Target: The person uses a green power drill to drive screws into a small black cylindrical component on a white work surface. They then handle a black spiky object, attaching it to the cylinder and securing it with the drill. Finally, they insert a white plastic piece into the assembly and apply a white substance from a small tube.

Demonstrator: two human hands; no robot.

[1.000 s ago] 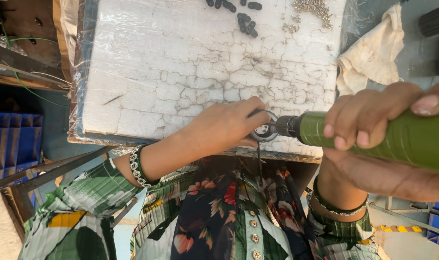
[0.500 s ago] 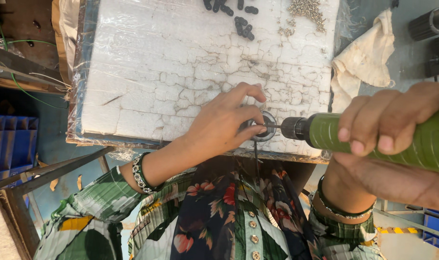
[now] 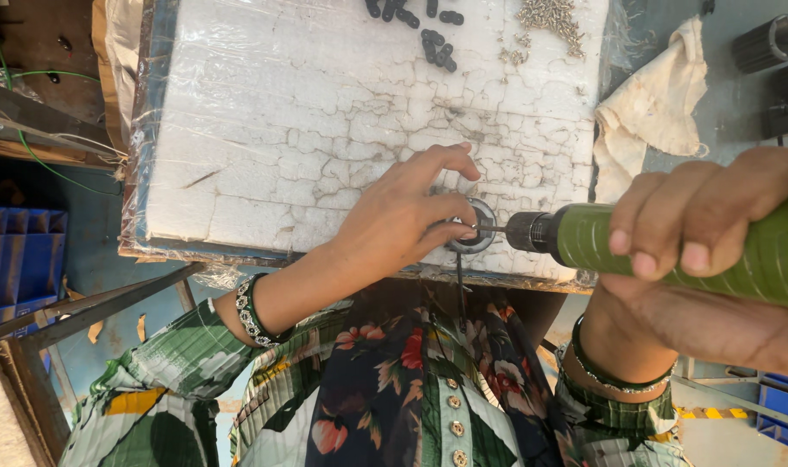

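1 ring (image 3: 474, 227) under left grip (image 3: 403, 216), screwdriver (image 3: 671, 251) adjacent

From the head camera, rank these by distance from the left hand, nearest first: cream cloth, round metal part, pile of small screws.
1. Round metal part, under the left hand fingertips at the foam board's near edge.
2. Pile of small screws, top of the board.
3. Cream cloth, off the board's right side.

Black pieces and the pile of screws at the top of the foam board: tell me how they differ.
The black pieces are dark, chunky and rounded; the screws are pale, metallic and much finer. The black pieces lie loosely spread in small groups; the screws sit heaped in one tight pile with a few strays below it. The black pieces lie nearer the board's middle; the screws are nearer its cloth-side edge. Both rest on the white foam board, far from the hands.
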